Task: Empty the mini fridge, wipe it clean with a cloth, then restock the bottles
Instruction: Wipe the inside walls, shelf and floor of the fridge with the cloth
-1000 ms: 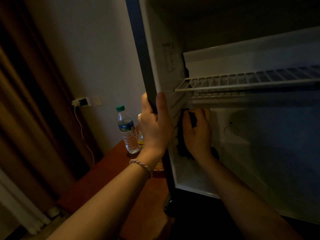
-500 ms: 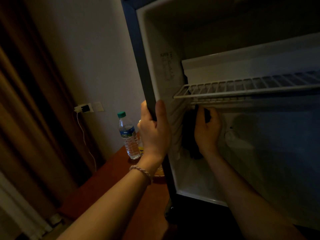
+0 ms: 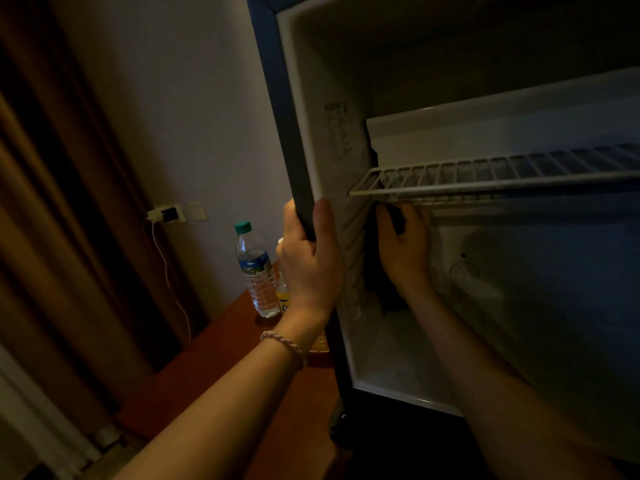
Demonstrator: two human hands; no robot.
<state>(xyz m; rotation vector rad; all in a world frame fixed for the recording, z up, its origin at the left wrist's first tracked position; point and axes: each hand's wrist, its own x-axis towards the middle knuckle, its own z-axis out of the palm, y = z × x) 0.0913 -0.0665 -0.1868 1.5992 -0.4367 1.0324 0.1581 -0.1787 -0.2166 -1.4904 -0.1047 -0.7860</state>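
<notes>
Mini fridge (image 3: 346, 81) fills right half of the head view, door side open, interior dim and whitish. Wire shelf (image 3: 502, 174) runs across the cavity about halfway up; lower compartment under it shows only a round knob-like fitting (image 3: 462, 270) on the back wall.

Left hand (image 3: 310, 268) wraps the dark front left edge of the fridge, thumb on the inner side, fingers round the outer side. Braided bracelet (image 3: 284, 344) on that wrist.

Right hand (image 3: 403, 251) inside the lower compartment, just under the shelf's left corner, gripping a dark cloth (image 3: 396, 220) pressed to the left inner wall; more dark cloth hangs below the wrist. Fingers curled round it.

Left of the fridge, on a reddish-brown table (image 3: 214, 368): clear water bottle (image 3: 258, 271) with green cap, upright, just beside the left hand. Yellow-labelled bottle (image 3: 282, 292) right behind it, mostly hidden by the hand.

Wall outlet (image 3: 168, 213) with plug and white cable (image 3: 169, 271) hanging down. Brown curtain (image 3: 52, 202) at far left.
</notes>
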